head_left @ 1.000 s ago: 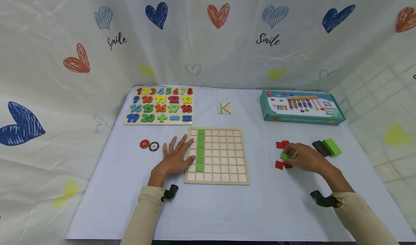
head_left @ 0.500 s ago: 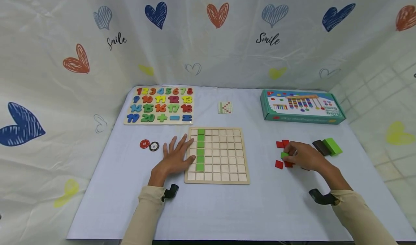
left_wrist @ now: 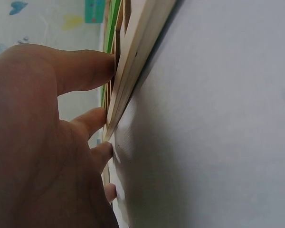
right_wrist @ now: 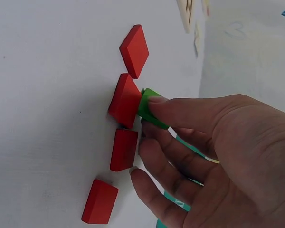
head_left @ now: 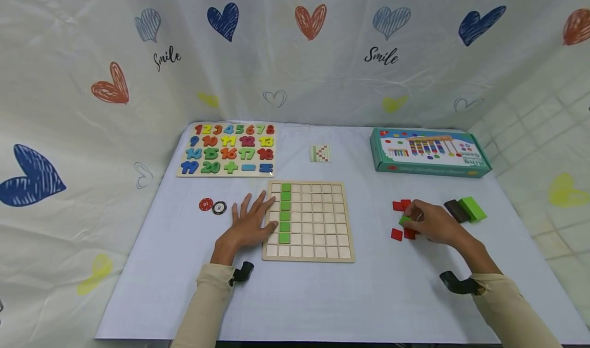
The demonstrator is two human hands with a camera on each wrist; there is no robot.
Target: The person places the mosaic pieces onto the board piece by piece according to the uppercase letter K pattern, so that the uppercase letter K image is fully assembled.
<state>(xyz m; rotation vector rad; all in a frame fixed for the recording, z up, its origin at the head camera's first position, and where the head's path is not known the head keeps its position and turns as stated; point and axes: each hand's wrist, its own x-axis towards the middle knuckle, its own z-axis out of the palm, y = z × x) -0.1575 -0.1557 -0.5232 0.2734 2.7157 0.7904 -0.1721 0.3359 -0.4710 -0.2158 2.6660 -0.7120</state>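
My left hand (head_left: pixel 246 227) lies with fingers spread over the left edge of a wooden grid board (head_left: pixel 308 260). Its thumb and index fingertips touch the frame, as the left wrist view also shows. Green tiles (head_left: pixel 285 216) fill most of the board's second column. Off to the right, my right hand (head_left: pixel 433 222) pinches a green tile (right_wrist: pixel 144 108) between thumb and fingers, the tile slightly tilted. Several red tiles lie around it on the white cloth, one red tile (right_wrist: pixel 134 51) at the top of the right wrist view and another red tile (right_wrist: pixel 100 202) lower down.
Behind the board stand a number puzzle (head_left: pixel 226 150), a small pattern card (head_left: pixel 320 153) and a green toy box (head_left: pixel 430 153). Red and black round chips (head_left: pixel 206 204) lie left of my left hand. Black (head_left: pixel 456 211) and green blocks (head_left: pixel 472 209) sit beyond my right hand.
My right thumb and fingers have closed in on the green tile, which now tilts a little. The left hand has stayed on the board's edge.
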